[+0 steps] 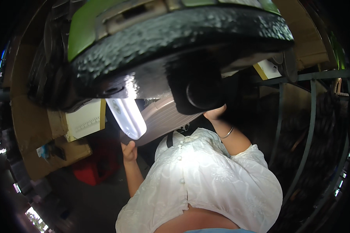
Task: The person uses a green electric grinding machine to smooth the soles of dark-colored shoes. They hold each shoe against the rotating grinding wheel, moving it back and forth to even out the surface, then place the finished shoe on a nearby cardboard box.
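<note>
Both hands are raised: left hand (129, 150) clamped under a glowing white oblong lamp (126, 117); right hand (215, 113) touches the glossy black underside (163, 46), grip hidden.

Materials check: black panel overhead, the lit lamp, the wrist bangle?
Black panel: looks like moulded plastic or coated metal, pebbled glossy surface catching highlights; can't tell which. Lamp by the left hand: translucent white plastic, glowing evenly. Bangle below the right hand: thin, silvery sheen, probably metal.

Dim, fisheye-bent frame; white lamp (126, 116) glares, edges black.
</note>
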The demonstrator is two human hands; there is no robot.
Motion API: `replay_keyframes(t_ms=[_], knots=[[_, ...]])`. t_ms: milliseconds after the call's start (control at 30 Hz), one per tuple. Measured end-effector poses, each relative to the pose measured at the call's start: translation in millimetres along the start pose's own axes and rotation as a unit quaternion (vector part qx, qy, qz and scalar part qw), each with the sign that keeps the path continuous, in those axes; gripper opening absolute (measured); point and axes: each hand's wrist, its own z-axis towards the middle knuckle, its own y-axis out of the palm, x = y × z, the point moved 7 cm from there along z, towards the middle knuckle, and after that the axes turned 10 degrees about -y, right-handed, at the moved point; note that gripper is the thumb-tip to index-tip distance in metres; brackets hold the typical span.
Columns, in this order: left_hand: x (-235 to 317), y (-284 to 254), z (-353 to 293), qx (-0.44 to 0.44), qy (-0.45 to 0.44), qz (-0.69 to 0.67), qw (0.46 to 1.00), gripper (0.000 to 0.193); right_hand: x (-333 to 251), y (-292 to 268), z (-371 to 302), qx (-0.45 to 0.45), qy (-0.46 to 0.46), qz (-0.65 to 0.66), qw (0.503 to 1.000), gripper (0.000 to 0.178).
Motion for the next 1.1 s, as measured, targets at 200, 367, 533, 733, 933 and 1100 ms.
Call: replay_keyframes(t_ms=[200,367,533,733,933,1100], knots=[[-48,-8,23,-0.084,-0.161,0.3,0.937,0.057,0,17,13,-0.083,0.013,-0.061,0.995,0.067],[-46,108,42,-0.155,-0.082,0.501,0.847,0.041,0,38,23,-0.198,0.031,-0.1,0.975,0.088],[44,213,45,-0.101,0.215,0.328,0.914,0.037,-8,46,29,-0.307,-0.005,-0.305,0.902,0.097],[48,220,52,-0.035,0.173,0.287,0.942,0.025,18,-2,-3,-0.257,0.13,-0.121,0.95,0.08],[26,202,44,-0.03,0.115,0.185,0.975,0.027,5,-98,-58,-0.395,0.327,-0.367,0.776,0.05],[9,194,43,-0.064,0.073,0.18,0.979,0.022,-64,-179,-11,-0.164,0.197,-0.218,0.942,0.038]])
